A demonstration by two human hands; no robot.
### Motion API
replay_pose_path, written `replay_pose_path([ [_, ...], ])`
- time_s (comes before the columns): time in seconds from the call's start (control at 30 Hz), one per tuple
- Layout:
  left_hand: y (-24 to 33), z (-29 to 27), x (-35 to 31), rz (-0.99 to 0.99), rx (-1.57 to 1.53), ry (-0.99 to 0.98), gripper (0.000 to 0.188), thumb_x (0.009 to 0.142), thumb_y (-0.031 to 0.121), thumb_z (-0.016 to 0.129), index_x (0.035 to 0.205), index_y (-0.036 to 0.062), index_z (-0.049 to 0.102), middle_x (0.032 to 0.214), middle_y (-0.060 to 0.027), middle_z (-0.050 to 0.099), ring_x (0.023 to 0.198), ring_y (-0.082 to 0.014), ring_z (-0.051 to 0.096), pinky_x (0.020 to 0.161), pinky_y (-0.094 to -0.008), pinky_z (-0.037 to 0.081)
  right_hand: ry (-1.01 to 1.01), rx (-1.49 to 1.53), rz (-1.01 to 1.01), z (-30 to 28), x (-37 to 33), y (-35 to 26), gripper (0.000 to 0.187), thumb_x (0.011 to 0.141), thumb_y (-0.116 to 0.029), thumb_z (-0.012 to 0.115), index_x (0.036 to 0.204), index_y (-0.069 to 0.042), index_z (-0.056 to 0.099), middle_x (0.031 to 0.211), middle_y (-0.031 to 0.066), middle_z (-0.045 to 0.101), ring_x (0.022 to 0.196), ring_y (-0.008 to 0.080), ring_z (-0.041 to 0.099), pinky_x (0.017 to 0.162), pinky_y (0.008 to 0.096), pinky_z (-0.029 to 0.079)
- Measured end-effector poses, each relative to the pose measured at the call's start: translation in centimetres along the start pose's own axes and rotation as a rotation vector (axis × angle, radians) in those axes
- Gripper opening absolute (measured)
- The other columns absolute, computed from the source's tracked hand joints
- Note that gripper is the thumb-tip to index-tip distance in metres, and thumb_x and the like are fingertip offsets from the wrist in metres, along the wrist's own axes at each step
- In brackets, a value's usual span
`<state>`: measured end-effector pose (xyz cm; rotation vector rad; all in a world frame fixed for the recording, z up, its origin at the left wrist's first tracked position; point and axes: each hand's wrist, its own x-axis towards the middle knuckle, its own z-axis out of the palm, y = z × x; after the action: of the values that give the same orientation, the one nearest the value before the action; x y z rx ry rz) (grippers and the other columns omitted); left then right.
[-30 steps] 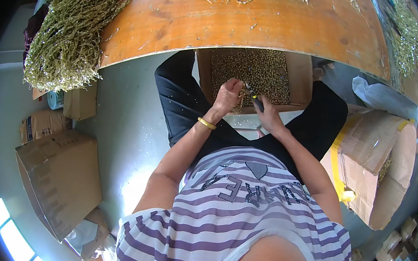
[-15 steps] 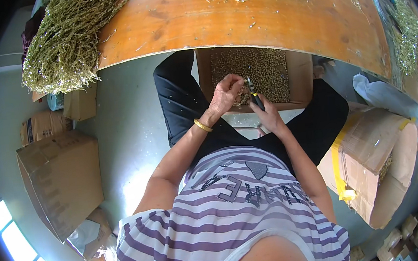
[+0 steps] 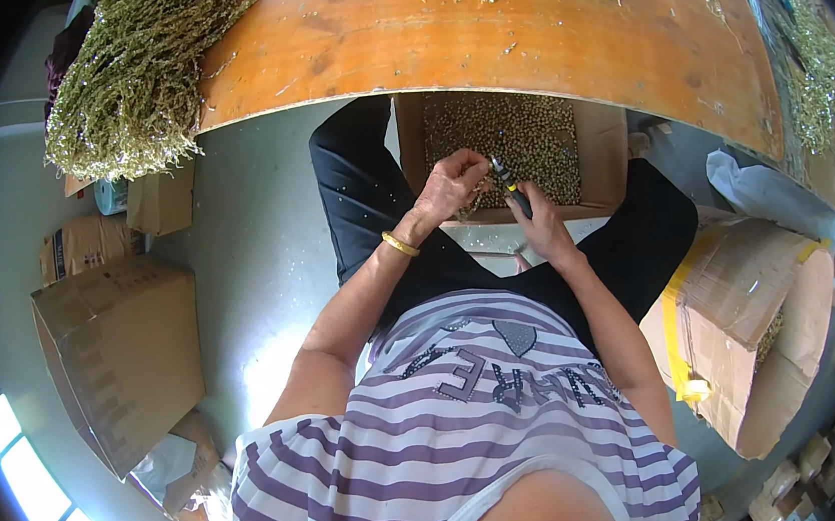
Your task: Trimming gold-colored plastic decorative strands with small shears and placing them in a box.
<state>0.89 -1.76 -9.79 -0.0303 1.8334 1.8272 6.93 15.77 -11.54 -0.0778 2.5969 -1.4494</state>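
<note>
Here, the left hand [image 3: 453, 187] pinches a gold strand [image 3: 478, 198]; the right hand [image 3: 543, 226] grips black-handled pliers [image 3: 514, 191] over a carton [image 3: 604, 147] of gold beads [image 3: 538, 133], near the bench [image 3: 477, 44].

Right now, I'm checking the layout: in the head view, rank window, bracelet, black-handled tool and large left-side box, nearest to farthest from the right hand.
1. Black-handled tool, in the right hand.
2. Yellow bracelet, on left wrist.
3. Large cardboard box, left side.
4. Window, lower left edge.

Shows dark studded letters [image 3: 459, 381] on the striped shirt [image 3: 407, 459] and faint, illegible print [image 3: 123, 279] atop the left cardboard box [image 3: 141, 362].
</note>
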Motion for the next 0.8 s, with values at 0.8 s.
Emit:
replay_pose_path([
  [0.8,-1.0,-0.5,0.0,0.037,-0.267,-0.148,0.009,0.087,0.013,0.051,0.092,0.0055,0.051,0.071,-0.0005,0.050,0.054,-0.0039,0.039,0.048,-0.0166,0.032,0.112,-0.183,-0.210,-0.4,0.2,-0.6,0.039,0.080,-0.011,0.055,0.114,0.000,0.042,0.098,0.0206,0.051,0.090,0.0343,0.052,0.078,0.0387,0.041],
])
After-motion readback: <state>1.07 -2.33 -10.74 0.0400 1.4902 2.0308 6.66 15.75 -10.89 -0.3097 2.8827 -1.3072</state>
